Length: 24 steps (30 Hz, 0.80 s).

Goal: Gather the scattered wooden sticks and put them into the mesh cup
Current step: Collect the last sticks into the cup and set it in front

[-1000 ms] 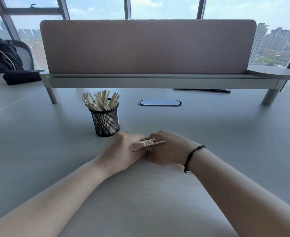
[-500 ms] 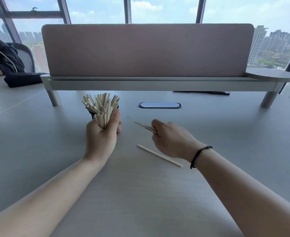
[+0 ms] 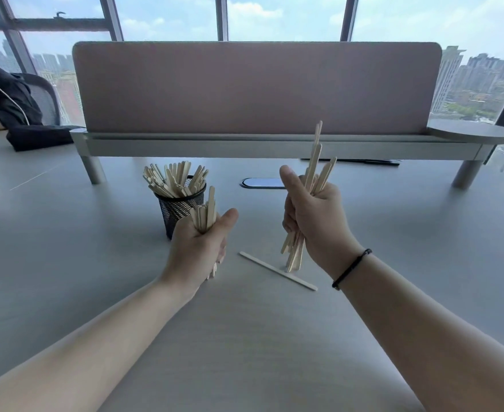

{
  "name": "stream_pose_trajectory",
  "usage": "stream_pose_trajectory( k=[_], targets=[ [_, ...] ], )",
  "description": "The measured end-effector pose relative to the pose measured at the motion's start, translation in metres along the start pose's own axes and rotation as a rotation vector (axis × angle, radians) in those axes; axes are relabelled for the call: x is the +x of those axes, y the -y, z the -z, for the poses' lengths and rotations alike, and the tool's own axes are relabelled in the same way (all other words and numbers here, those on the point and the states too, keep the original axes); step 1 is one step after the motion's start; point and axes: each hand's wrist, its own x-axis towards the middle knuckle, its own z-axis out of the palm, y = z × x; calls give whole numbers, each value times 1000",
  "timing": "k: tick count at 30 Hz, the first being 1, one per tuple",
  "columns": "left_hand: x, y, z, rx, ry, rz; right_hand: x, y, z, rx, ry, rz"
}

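A black mesh cup [image 3: 175,207] stands on the grey table, filled with several pale wooden sticks [image 3: 173,179] fanning out of its top. My left hand [image 3: 198,248] grips a small upright bundle of sticks [image 3: 205,214] just in front of and right of the cup. My right hand [image 3: 311,218] grips a larger upright bundle of sticks [image 3: 316,165], whose lower ends [image 3: 294,257] touch the table. One loose stick [image 3: 277,271] lies flat on the table between my hands.
A padded desk divider [image 3: 256,87] on a raised metal shelf [image 3: 274,148] crosses the back of the table. An oval cable port [image 3: 261,183] sits beneath it. A seated person in dark clothing [image 3: 4,99] is at the far left.
Both hands have lifted and turned their bundles upright. My left hand has drawn back from the cup. My right hand now holds more sticks, standing on end. The loose stick has not moved.
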Motion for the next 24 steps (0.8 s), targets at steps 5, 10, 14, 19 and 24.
stream_pose_trajectory(
  k=[5,10,14,19,24],
  targets=[
    [3,3,3,22,-22,-25,-4,-13,-1,35,24,-38],
    [4,5,4,21,-26,-40,-4,-17,-3,-102,66,-12],
    [3,2,5,42,-52,-39,-1,-16,-1,-52,78,-59],
    [3,3,3,54,-74,-18,2,3,0,-344,110,20],
    [4,3,3,80,-57,28,-10,-7,-3,-1280,534,10]
  ],
)
